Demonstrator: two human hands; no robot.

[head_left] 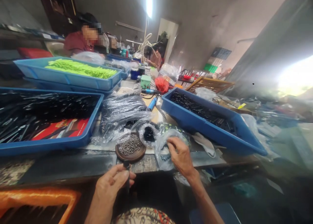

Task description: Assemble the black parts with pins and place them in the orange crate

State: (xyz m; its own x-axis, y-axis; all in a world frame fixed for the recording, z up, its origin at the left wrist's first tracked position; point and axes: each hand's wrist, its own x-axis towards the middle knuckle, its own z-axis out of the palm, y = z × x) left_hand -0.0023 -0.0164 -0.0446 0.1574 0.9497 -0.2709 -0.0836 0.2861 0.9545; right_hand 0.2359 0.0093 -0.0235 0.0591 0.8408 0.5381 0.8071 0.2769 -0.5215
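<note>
My left hand (113, 181) is closed around a slim black part (126, 171) held upright in front of the table edge. My right hand (179, 154) reaches over an open clear plastic bag (162, 152), its fingers curled at the bag's mouth; whatever they pinch is too small to make out. Just beyond my left hand, a round brown dish (130, 157) holds many small metal screws (130, 144). Between the dish and the bag stands a small plastic-lined container (148, 135) with black pieces inside.
Blue trays (94, 126) of black parts flank the work area, with another blue tray (244, 142) at right. Green pieces (80, 68) fill a tray behind. A blue screwdriver (152, 103) lies mid-table. An orange crate (70, 198) is lower left. A person (78, 43) sits across.
</note>
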